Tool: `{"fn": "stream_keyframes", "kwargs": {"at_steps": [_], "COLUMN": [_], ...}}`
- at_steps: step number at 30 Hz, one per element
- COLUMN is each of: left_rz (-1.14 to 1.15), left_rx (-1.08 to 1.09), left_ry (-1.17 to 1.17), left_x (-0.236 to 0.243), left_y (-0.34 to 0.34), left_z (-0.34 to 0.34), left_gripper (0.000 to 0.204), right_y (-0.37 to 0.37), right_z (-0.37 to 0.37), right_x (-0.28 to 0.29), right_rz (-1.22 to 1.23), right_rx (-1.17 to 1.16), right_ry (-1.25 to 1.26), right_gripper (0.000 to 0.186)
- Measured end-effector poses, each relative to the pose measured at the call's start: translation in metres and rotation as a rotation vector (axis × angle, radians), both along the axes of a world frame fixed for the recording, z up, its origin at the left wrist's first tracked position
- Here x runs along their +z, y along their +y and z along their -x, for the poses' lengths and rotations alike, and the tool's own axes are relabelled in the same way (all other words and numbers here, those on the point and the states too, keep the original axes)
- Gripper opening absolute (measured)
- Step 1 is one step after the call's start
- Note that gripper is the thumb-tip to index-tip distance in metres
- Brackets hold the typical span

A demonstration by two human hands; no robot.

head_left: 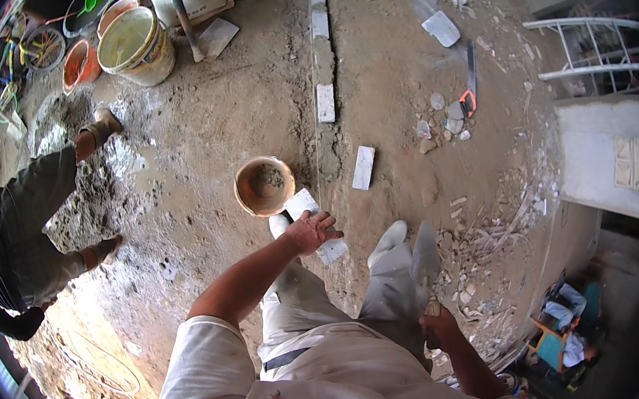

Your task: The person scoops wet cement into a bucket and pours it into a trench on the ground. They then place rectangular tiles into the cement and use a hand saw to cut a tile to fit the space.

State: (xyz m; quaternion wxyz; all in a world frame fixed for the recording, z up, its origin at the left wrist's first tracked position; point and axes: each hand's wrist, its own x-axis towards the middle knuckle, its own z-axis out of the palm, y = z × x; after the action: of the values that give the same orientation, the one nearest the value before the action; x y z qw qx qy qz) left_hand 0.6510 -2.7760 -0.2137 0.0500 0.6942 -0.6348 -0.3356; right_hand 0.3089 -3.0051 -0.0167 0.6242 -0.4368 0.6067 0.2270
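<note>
My left hand (312, 233) grips a pale grey block (332, 251) from above, fingers across its middle. Both ends of the block show past the hand. Just beyond its upper end stands a round orange-brown bucket (245, 186) with grey mortar (266, 179) inside. Down at my right side, my right hand (440, 326) is closed round the handle of a trowel (424, 254), its grey blade pointing away from me. A second pale block (363, 168) lies on the ground ahead, beside a narrow row of blocks and mortar (326, 103) running away from me.
Another person (13, 237) bends over at the left on muddy ground. Buckets (147, 61) and a shovel (218, 38) are at the far left. To the right lie an orange-handled saw (470, 85), a block (441, 29), rubble (453, 119) and a white metal frame (607, 68).
</note>
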Motion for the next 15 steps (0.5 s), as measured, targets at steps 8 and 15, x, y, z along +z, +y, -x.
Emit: {"fn": "stream_keyframes", "kwargs": {"at_steps": [8, 15], "left_rz": [-0.08, -0.096], "left_rx": [0.053, 0.097], "left_ry": [-0.01, -0.001], "left_x": [-0.12, -0.298], "left_y": [-0.088, -0.16], "left_z": [0.013, 0.005], "left_gripper": [0.053, 0.049], "right_y": [-0.11, -0.167], "right_z": [-0.107, -0.18], "right_x": [-0.149, -0.322], "right_rz": [-0.077, -0.066], "right_rx": [-0.03, 0.105], "right_ry": [-0.19, -0.278], "right_gripper": [0.026, 0.025]}}
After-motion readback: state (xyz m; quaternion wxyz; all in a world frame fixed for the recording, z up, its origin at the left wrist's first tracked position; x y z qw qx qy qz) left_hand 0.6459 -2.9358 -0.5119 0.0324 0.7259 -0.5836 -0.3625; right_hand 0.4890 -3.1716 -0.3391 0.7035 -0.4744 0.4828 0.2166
